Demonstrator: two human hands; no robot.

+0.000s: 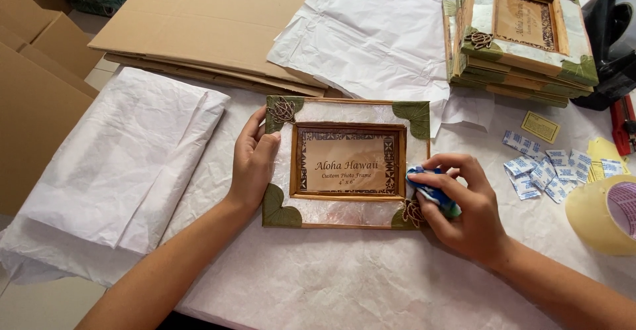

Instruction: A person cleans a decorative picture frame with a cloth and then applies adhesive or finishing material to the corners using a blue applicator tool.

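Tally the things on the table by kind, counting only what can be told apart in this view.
Picture frame under the hands: 1
Stacked picture frames: about 5, edges hard to separate
Blue-and-white cloth in the right hand: 1
Small white sachets: about 10, overlapping
Tape roll: 1
Small yellow card: 1
Total: about 19
The left hand steadies the frame's edge.

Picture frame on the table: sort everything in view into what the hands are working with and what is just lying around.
In use:
picture frame
blue cloth
left hand steadying the frame
right hand holding the cloth

Lying about:
stack of frames
white packets
tape roll
flattened cardboard
folded tissue paper
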